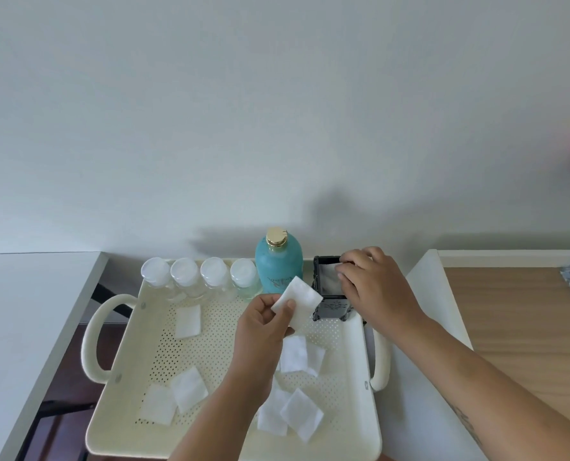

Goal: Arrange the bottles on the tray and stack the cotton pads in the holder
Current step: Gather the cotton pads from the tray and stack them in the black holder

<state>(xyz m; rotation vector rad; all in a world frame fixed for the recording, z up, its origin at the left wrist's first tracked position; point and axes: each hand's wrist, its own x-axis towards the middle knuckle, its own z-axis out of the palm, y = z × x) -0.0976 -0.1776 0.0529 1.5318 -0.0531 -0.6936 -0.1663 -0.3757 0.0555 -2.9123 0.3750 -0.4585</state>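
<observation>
cream perforated tray [217, 347] — four clear bottles [185, 272] and a teal bottle [278, 264] upright along its back, black holder [330, 304] at back right; white square pads [188, 321] scattered flat — one raised.

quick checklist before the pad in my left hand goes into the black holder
1. Pad in grip: left hand pinches one cotton pad. Ok.
2. Holder stable: black holder stands upright in the back right corner of the tray. Ok.
3. Opening free: the right hand has its fingers over the holder's mouth. Not ok.
4. Room left inside the holder: a pad shows inside, but the depth is hidden. Cannot tell.
5. Bottles out of the way: teal bottle and four small bottles stand in a row along the back. Ok.
6. All pads stacked: loose pads lie on the tray. Not ok.
</observation>
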